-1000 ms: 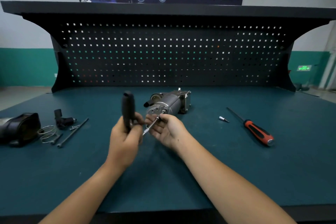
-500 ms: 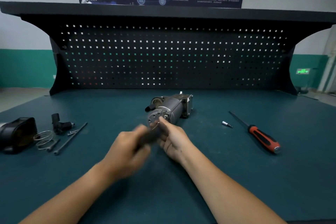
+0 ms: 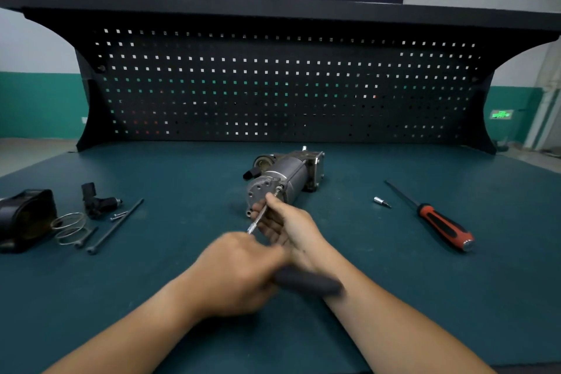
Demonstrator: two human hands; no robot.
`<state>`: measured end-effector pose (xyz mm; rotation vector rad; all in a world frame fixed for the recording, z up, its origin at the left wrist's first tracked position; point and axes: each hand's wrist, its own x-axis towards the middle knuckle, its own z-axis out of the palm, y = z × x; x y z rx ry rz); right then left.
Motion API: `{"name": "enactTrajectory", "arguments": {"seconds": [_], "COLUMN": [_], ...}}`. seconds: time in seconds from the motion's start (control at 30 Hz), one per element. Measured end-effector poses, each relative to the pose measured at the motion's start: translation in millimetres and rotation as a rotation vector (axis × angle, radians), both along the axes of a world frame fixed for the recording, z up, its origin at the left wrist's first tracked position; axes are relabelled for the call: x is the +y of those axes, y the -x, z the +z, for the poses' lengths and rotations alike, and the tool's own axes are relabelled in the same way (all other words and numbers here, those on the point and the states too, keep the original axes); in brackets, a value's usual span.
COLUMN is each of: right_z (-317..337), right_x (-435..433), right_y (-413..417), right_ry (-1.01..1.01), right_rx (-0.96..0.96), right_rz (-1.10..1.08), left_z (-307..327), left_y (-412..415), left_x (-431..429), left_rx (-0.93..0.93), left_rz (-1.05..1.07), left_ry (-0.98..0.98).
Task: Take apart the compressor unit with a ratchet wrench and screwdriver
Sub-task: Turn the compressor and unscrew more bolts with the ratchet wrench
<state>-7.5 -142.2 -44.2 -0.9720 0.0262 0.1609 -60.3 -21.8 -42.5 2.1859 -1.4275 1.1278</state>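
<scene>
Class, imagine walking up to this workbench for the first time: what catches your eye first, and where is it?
Both hands at the centre: the left hand grips the blurred black handle of a wrench, while the right hand holds its metal shaft at the grey compressor's end. A red-and-black screwdriver lies to the right, loose bolts to the left.

Blurred left hand point(image 3: 239, 275) and ratchet wrench point(image 3: 306, 282)

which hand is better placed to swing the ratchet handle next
Left: the left hand grips the handle of the ratchet wrench, while the right hand pinches its shaft at the compressor unit.
</scene>
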Motion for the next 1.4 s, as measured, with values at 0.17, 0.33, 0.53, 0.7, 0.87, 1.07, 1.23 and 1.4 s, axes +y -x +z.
{"name": "enactTrajectory", "arguments": {"seconds": [0.17, 0.33, 0.53, 0.7, 0.87, 1.07, 1.23, 1.4], "right_z": [0.3, 1.5, -0.3, -2.6, -3.2, 0.9, -0.4, -0.5], "right_x": [-2.4, -1.7, 0.3, 0.5, -0.6, 1.0, 3.1, 1.7], "right_y": [1.0, 2.0, -0.9, -2.5, -1.9, 2.0, 2.2, 2.2], "right_ry": [-0.014, -0.085, -0.062, -0.03, 0.001, -0.066, -0.001, 0.047], "right_rx": [0.013, 0.021, -0.012, 0.003, 0.02, 0.031, 0.013, 0.029], "right_rz": [0.02, 0.099, 0.065, 0.027, 0.0, 0.101, 0.065, 0.021], "left_z": [1.0, 16.4, 15.3, 6.6, -2.1, 17.6, 20.8, 1.4], "left_y": [5.1, -15.9, -23.5, -3.7, -5.0, -19.4, -23.5, -8.8], "left_x": [-4.5, 10.5, 13.9, 10.6, 3.8, 9.1, 10.1, 9.7], "left_rx": [0.22, 1.057, 1.165, 0.409, 0.031, 0.902, 0.957, 0.402], "left_rz": [0.007, -0.27, -0.34, -0.086, -0.011, -0.174, -0.232, -0.119], "left_ry": [0.343, 1.561, 1.779, 0.707, 0.112, 1.451, 1.576, 0.705]}}
